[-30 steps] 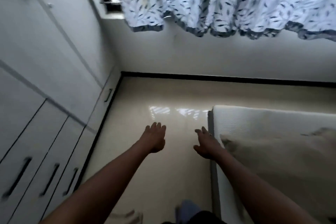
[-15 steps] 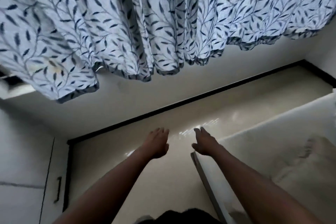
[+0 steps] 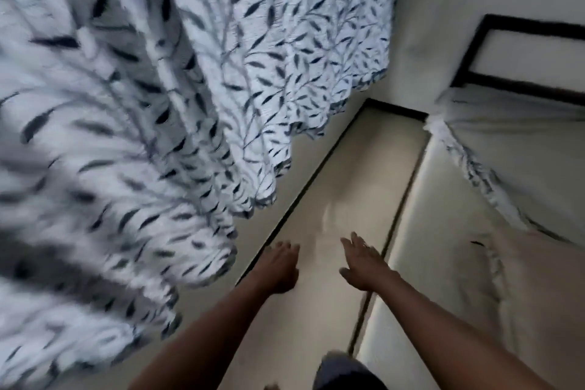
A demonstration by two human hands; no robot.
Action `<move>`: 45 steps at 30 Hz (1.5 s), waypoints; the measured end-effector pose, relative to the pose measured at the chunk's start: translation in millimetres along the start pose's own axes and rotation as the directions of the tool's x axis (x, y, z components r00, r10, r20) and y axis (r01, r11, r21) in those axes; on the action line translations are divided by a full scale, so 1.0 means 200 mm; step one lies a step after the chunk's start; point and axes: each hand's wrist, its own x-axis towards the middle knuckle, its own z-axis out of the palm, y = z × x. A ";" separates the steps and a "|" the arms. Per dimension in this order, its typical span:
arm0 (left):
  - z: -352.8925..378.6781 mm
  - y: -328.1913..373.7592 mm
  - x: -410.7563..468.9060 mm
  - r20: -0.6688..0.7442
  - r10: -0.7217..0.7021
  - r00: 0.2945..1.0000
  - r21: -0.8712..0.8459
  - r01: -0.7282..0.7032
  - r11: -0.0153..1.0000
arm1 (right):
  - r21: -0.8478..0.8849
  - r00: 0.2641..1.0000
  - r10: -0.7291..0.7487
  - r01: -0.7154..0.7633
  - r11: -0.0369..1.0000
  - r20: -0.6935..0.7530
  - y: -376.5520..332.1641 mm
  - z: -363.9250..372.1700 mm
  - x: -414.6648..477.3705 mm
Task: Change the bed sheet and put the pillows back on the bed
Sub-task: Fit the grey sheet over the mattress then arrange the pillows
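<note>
Both my arms reach forward over the floor strip beside the bed. My left hand (image 3: 280, 266) is held flat with fingers apart and holds nothing. My right hand (image 3: 364, 261) is also spread and bare, hovering just left of the mattress edge. The bare white mattress (image 3: 449, 288) fills the lower right. A pale sheet or pillow with a leaf-print border (image 3: 512, 168) lies across its far end, blurred. No other pillow is in view.
A white curtain with dark blue leaves (image 3: 190, 89) hangs over the left and top. A glossy beige floor (image 3: 354, 187) runs between wall and bed. A black-framed panel (image 3: 522, 54) sits on the far wall at upper right.
The view has swung to the right: the wardrobe left the frame, the curtain now fills the left, and the bed's far end came into view. Both hands stay spread and bare.
</note>
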 end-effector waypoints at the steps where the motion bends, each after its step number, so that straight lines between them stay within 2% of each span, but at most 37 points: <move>1: -0.05 -0.02 0.09 0.005 0.043 0.999 0.002 -0.043 0.999 | 0.027 0.999 0.034 -0.033 0.999 -0.013 0.02 -0.04 0.02; 2: -0.11 -0.04 0.23 0.002 0.109 0.994 0.005 -0.109 0.994 | 0.069 0.996 0.088 -0.085 0.994 -0.033 0.07 -0.09 0.06; 4: -0.23 -0.04 0.51 -0.097 0.269 0.958 0.010 -0.269 0.963 | 0.151 0.980 0.187 -0.176 0.973 -0.064 0.17 -0.16 0.16; 6: -0.34 -0.02 0.79 -0.134 0.360 0.923 -0.024 -0.366 0.930 | 0.233 0.958 0.268 -0.239 0.942 -0.101 0.27 -0.24 0.26; 8: -0.46 0.05 1.07 -0.086 0.464 0.882 -0.009 -0.466 0.885 | 0.318 0.930 0.348 -0.297 0.901 -0.118 0.41 -0.29 0.39; 11: -0.57 0.15 1.46 -0.026 0.540 0.841 0.088 -0.536 0.839 | 0.430 0.884 0.453 -0.365 0.826 -0.119 0.61 -0.39 0.59; 12: -0.59 0.18 1.62 0.053 0.559 0.827 0.089 -0.561 0.823 | 0.456 0.867 0.487 -0.393 0.798 -0.105 0.69 -0.43 0.67; 13: -0.61 0.20 1.78 0.136 0.526 0.839 0.042 -0.535 0.844 | 0.476 0.856 0.513 -0.424 0.770 -0.067 0.75 -0.48 0.74; 15: -0.71 0.27 2.08 0.142 0.549 0.824 0.033 -0.558 0.829 | 0.531 0.835 0.550 -0.459 0.713 -0.017 0.88 -0.61 0.87; 17: -0.90 0.37 2.33 0.075 0.606 0.792 0.080 -0.610 0.788 | 0.553 0.825 0.563 -0.450 0.701 -0.043 1.02 -0.78 1.00; 22: -1.26 0.62 2.94 0.141 0.616 0.775 0.099 -0.630 0.770 | 0.634 0.768 0.638 -0.473 0.612 -0.043 1.35 -1.12 1.32; 27: -1.48 0.86 3.60 0.216 0.684 0.697 0.216 -0.717 0.662 | 0.712 0.684 0.727 -0.480 0.512 -0.061 1.67 -1.45 1.70; 33: -1.66 1.03 4.28 0.373 0.731 0.571 0.297 -0.820 0.489 | 0.786 0.567 0.824 -0.514 0.343 0.012 1.98 -1.65 2.12; 40: -1.85 1.34 5.01 0.477 0.738 0.478 0.271 -0.878 0.394 | 0.839 0.468 0.874 -0.522 0.154 0.131 2.36 -1.80 2.55; 45: -1.80 1.55 5.53 0.562 0.667 0.490 0.260 -0.870 0.420 | 0.857 0.422 0.879 -0.514 0.030 0.223 2.78 -1.82 2.87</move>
